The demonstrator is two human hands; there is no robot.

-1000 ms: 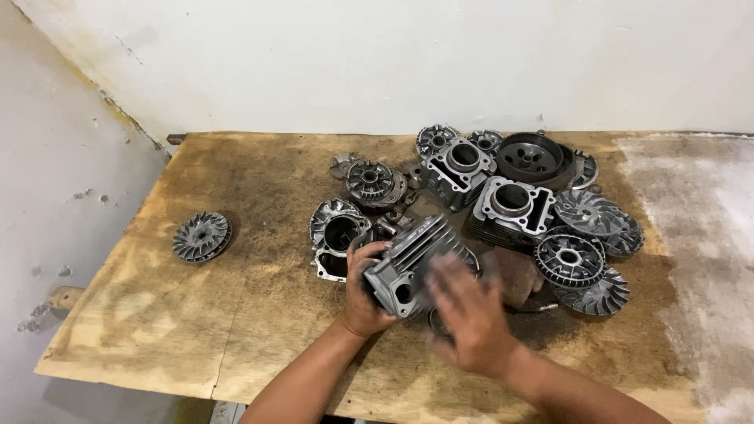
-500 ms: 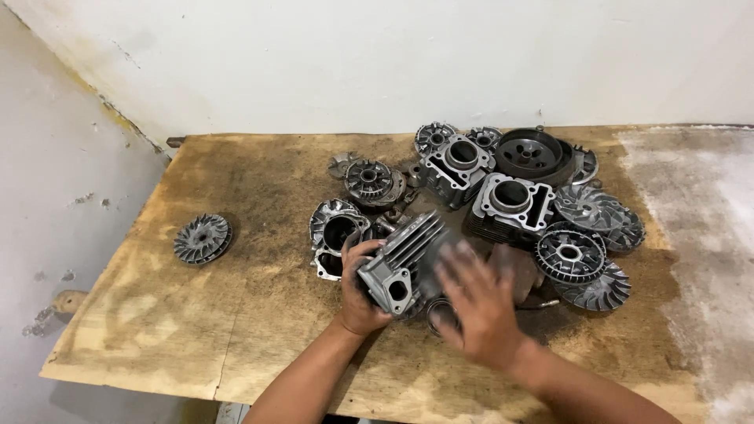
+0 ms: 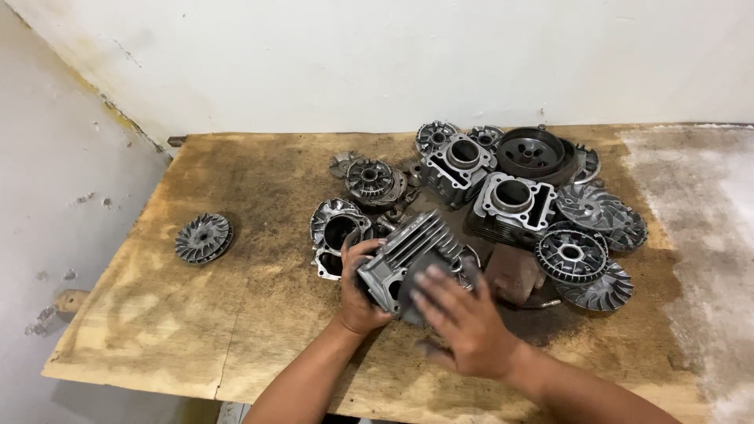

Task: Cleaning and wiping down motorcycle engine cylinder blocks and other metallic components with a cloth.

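Note:
A grey finned engine cylinder [image 3: 412,250] is lifted slightly off the wooden board [image 3: 259,306], tilted with its fins up and to the right. My left hand [image 3: 357,294] grips its near-left end, thumb over the top. My right hand [image 3: 463,326] lies flat against its near-right side, fingers spread. Just behind the cylinder lies a round metal housing [image 3: 338,232].
A pile of metal engine parts fills the board's back right: two more cylinders [image 3: 514,204], a dark drum [image 3: 534,153], finned pulley discs [image 3: 573,255], a rusty block [image 3: 510,271]. One finned disc [image 3: 203,237] lies alone at the left. A white wall stands behind.
The cylinder has tilted and shifted a little in my hands. My right hand has slid along its near side, fingers spreading; my left hand keeps its grip.

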